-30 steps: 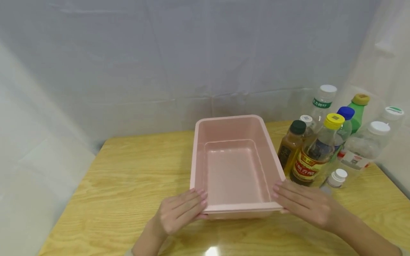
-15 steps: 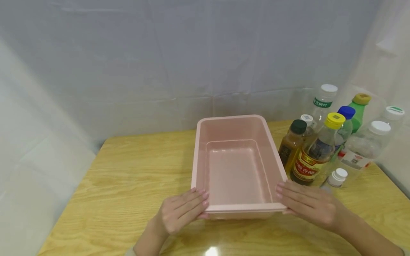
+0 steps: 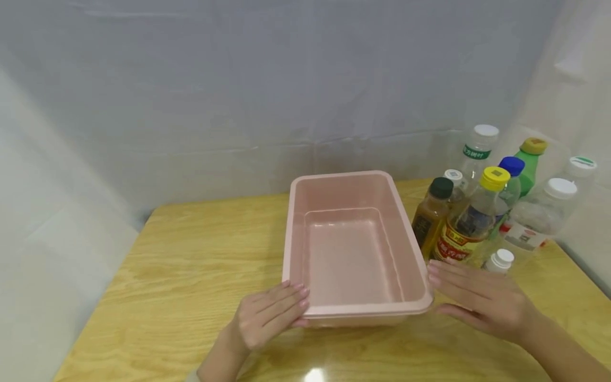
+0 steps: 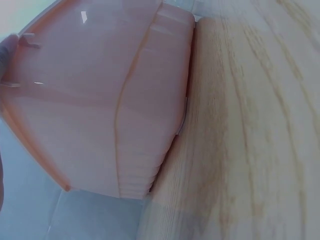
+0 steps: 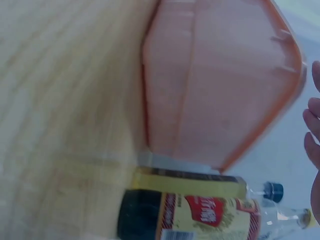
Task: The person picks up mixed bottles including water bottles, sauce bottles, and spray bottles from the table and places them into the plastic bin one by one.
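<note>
Right hand (image 3: 484, 300) slips off the pink tub (image 3: 365, 309) on the table (image 3: 191, 276), fingers loosely extended and empty beside its rim, while my left hand (image 3: 269, 315) pinches the near left corner: positioning nearly done, I'd judge, with a left release called for next.

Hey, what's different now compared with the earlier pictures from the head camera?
The right hand has let go of the pink tub's near right corner and moved off to the right. The left hand still grips the near left corner; the tub and the bottles stayed put.
</note>
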Tool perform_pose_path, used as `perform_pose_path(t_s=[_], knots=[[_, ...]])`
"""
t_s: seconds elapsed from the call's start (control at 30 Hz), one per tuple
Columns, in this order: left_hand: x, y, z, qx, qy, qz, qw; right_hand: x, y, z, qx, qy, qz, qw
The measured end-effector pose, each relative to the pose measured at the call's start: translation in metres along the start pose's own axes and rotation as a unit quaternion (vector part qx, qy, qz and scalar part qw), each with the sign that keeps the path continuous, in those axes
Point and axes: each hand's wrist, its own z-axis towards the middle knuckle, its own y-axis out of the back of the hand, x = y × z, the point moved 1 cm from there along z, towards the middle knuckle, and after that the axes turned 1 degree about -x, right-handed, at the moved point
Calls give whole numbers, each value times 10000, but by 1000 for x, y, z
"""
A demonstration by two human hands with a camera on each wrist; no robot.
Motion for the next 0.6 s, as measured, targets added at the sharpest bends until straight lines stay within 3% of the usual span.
perform_pose_path(t_s=[0.27,0.4,0.6], knots=[[0,1,0,-34,34,-46,10000,-14,25,-6,-486,-537,0,9974],[0,0,-1,7,66,-51,10000,-18,37,-18,-390,-929,-205,9947],[0,1,-1,37,61,-69,10000,-23,54,-35,-108,-1528,-1072,9824]])
